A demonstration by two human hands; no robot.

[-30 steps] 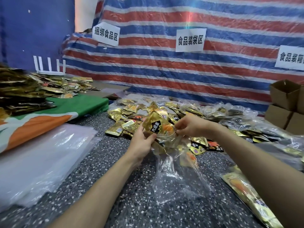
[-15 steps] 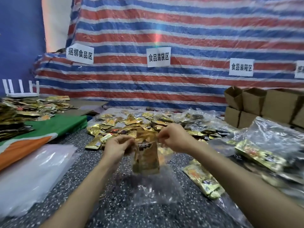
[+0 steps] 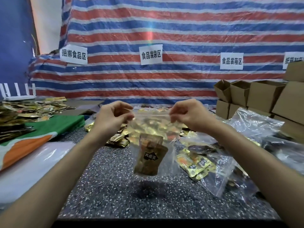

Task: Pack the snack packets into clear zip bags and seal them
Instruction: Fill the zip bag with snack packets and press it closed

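The zip bag (image 3: 171, 142) now hangs lifted, snack packets (image 3: 148, 157) fallen to its bottom — left hand (image 3: 111, 119) and right hand (image 3: 189, 116) pinch its top corners, ready to seal.

**Speckled table top, crowded on three sides**

The dark grey speckled table top (image 3: 115, 191) shows bare in the lower middle of the frame. Further back at centre lies a loose heap of gold snack packets (image 3: 117, 140). Right of centre lie filled clear zip bags (image 3: 202, 163), with gold packets visible through the plastic, and beyond them a crumpled clear bag (image 3: 253, 124). At lower left a flat stack of whitish plastic (image 3: 32, 167) covers the top, just beside a green, orange and white cloth (image 3: 49, 129). On that cloth, at the left edge, rest piles of gold packets (image 3: 14, 119). Cardboard boxes (image 3: 263, 97) stand stacked at the right; their footing is hidden.
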